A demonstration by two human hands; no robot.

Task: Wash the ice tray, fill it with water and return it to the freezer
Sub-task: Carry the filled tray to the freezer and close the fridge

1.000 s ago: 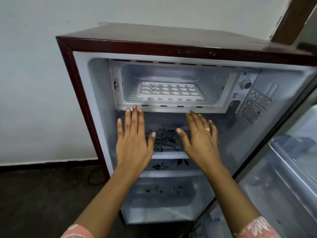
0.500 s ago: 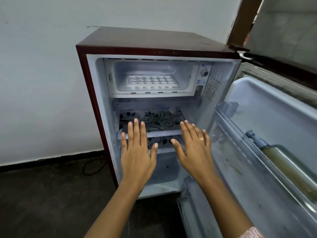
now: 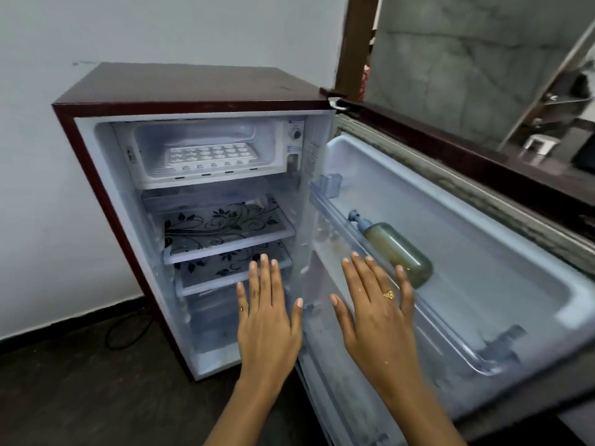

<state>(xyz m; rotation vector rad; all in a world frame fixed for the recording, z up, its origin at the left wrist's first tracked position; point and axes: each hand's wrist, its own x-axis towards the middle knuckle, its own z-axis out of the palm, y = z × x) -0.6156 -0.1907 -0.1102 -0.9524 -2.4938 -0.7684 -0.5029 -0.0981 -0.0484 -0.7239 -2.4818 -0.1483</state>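
Empty, fingers spread wide: left hand point(image 3: 269, 333), right hand point(image 3: 381, 326); both dropped back lower from freezer point(image 3: 151, 146); ice tray point(image 3: 211, 155) still inside; dial labels point(image 3: 294, 149) too blurry

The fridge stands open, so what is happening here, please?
A person is in front of the small fridge, and its door is swung wide to the right. The white ice tray lies inside the freezer compartment at the top, untouched. The left hand and the right hand are held out flat with straight fingers, low before the opening, and hold nothing. A bottle sits in the door rack.
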